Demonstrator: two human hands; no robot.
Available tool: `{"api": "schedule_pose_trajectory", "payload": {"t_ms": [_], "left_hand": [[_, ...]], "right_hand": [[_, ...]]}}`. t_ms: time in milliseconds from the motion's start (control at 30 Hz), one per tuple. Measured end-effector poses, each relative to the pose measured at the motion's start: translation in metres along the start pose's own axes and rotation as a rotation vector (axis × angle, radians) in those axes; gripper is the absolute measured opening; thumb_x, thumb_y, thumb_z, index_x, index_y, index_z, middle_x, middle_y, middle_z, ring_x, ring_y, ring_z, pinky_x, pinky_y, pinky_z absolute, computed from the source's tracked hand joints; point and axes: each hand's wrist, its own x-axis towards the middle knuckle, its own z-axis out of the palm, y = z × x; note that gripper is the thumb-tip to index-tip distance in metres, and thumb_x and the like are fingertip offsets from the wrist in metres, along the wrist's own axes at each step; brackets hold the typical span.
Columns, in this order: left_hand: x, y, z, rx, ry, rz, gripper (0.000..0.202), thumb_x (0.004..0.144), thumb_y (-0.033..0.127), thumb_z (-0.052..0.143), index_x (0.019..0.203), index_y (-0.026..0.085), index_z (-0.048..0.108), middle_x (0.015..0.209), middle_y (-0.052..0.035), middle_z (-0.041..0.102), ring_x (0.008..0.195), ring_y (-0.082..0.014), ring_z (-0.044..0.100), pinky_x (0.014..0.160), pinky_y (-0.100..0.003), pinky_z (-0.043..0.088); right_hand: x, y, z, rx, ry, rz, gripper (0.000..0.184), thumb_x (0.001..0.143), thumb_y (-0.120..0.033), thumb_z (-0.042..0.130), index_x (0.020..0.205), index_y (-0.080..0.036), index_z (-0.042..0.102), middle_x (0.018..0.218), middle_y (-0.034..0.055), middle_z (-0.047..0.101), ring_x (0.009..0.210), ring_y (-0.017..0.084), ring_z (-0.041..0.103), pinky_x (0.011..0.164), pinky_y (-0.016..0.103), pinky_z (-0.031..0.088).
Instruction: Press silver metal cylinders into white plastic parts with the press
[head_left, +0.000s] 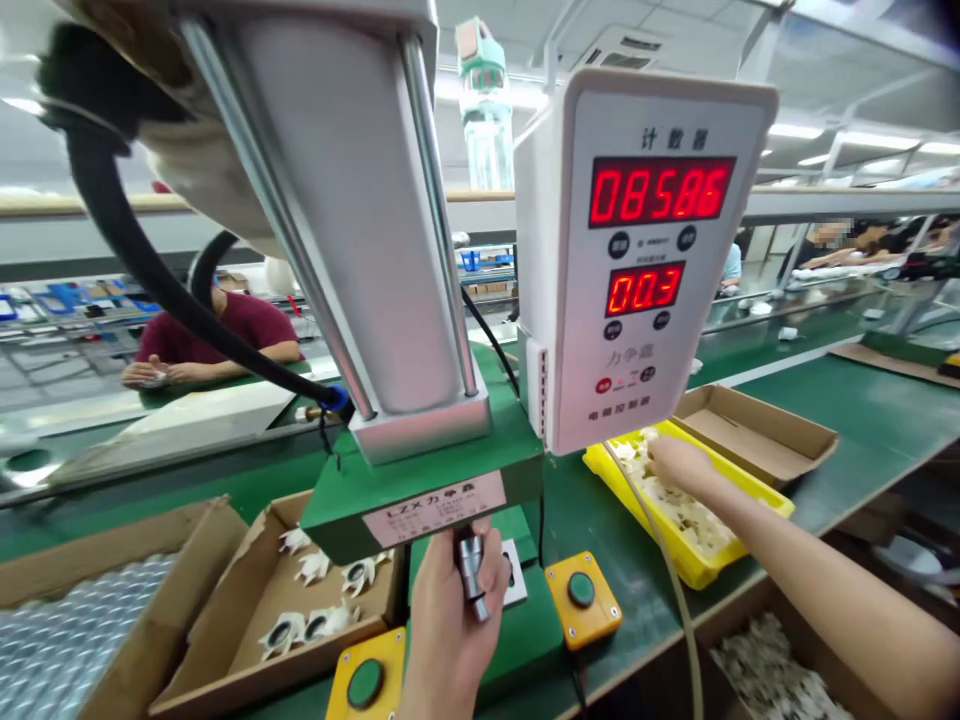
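Observation:
My left hand point(454, 610) is under the green head of a bench press point(420, 490), its fingers curled around a shiny metal cylinder point(471, 572). Whether that cylinder is the press's ram or a loose piece, I cannot tell. Behind the fingers lies a metal plate point(516, 575) on the green press base. My right hand point(679, 465) reaches into a yellow bin point(701, 578) heaped with white plastic parts point(686, 515). Its fingers are bent together at the parts, with the tips partly hidden.
A counter box point(649, 250) with red digits is beside the press. Yellow button boxes point(583, 600) flank the base. On the left, a carton point(255, 600) holds several white finned parts; another carton point(199, 530) holds silvery pieces. A co-worker point(225, 335) sits opposite.

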Motion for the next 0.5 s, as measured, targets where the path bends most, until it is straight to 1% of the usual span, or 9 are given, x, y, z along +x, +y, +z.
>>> {"api": "schedule_pose_trajectory", "payload": {"t_ms": [67, 200, 267, 333, 400, 467, 500], "left_hand": [[0.001, 0.001, 0.001, -0.009, -0.003, -0.012, 0.01, 0.084, 0.024, 0.057, 0.078, 0.019, 0.051, 0.071, 0.0045, 0.048, 0.039, -0.0016, 0.032, 0.032, -0.013, 0.028], [-0.004, 0.0, -0.001, 0.041, 0.022, -0.026, 0.017, 0.086, 0.033, 0.054, 0.079, 0.018, 0.053, 0.071, 0.0028, 0.051, 0.038, -0.002, 0.033, 0.031, -0.014, 0.028], [-0.009, -0.001, -0.005, 0.074, 0.05, -0.073, 0.022, 0.087, 0.036, 0.053, 0.077, 0.017, 0.053, 0.065, 0.0028, 0.051, 0.036, -0.0023, 0.033, 0.03, -0.014, 0.028], [-0.012, 0.002, -0.011, 0.054, 0.081, -0.123, 0.023, 0.087, 0.036, 0.053, 0.075, 0.017, 0.052, 0.06, 0.0042, 0.048, 0.033, -0.0022, 0.031, 0.028, -0.014, 0.026], [-0.013, 0.011, -0.018, -0.062, 0.136, -0.173, 0.017, 0.089, 0.03, 0.05, 0.078, 0.018, 0.052, 0.058, 0.0057, 0.046, 0.031, -0.002, 0.031, 0.026, -0.013, 0.024], [-0.014, 0.025, -0.027, -0.284, 0.211, -0.209, 0.011, 0.092, 0.021, 0.044, 0.083, 0.018, 0.05, 0.059, 0.006, 0.046, 0.032, -0.0023, 0.035, 0.027, -0.012, 0.027], [-0.015, 0.033, -0.033, -0.414, 0.248, -0.215, 0.013, 0.093, 0.017, 0.039, 0.085, 0.017, 0.049, 0.059, 0.0057, 0.046, 0.034, -0.0025, 0.039, 0.029, -0.011, 0.03]], "right_hand": [[0.002, -0.001, 0.003, -0.037, -0.047, 0.016, 0.025, 0.088, -0.035, 0.056, 0.1, -0.013, 0.059, 0.1, 0.0057, 0.06, 0.089, 0.016, 0.059, 0.077, 0.036, 0.051], [0.001, 0.001, 0.003, -0.05, -0.071, 0.018, 0.026, 0.088, -0.035, 0.055, 0.102, -0.014, 0.058, 0.103, 0.0055, 0.059, 0.089, 0.016, 0.058, 0.077, 0.036, 0.051], [-0.003, 0.002, 0.003, -0.033, -0.065, 0.021, 0.026, 0.088, -0.035, 0.055, 0.101, -0.014, 0.058, 0.102, 0.0053, 0.059, 0.088, 0.016, 0.058, 0.076, 0.035, 0.05], [-0.007, 0.002, 0.001, -0.004, -0.049, 0.027, 0.025, 0.088, -0.036, 0.055, 0.099, -0.013, 0.058, 0.1, 0.0051, 0.059, 0.087, 0.016, 0.058, 0.076, 0.035, 0.05], [-0.012, 0.001, -0.002, 0.034, -0.025, 0.032, 0.024, 0.087, -0.036, 0.056, 0.096, -0.013, 0.058, 0.097, 0.0045, 0.059, 0.085, 0.015, 0.058, 0.075, 0.034, 0.05], [-0.017, -0.002, -0.009, 0.084, 0.017, 0.033, 0.023, 0.087, -0.034, 0.056, 0.093, -0.013, 0.059, 0.095, 0.0043, 0.059, 0.083, 0.015, 0.057, 0.073, 0.033, 0.049], [-0.021, -0.005, -0.014, 0.112, 0.049, 0.031, 0.021, 0.087, -0.033, 0.055, 0.092, -0.013, 0.059, 0.096, 0.0054, 0.059, 0.082, 0.015, 0.057, 0.073, 0.033, 0.048]]}}
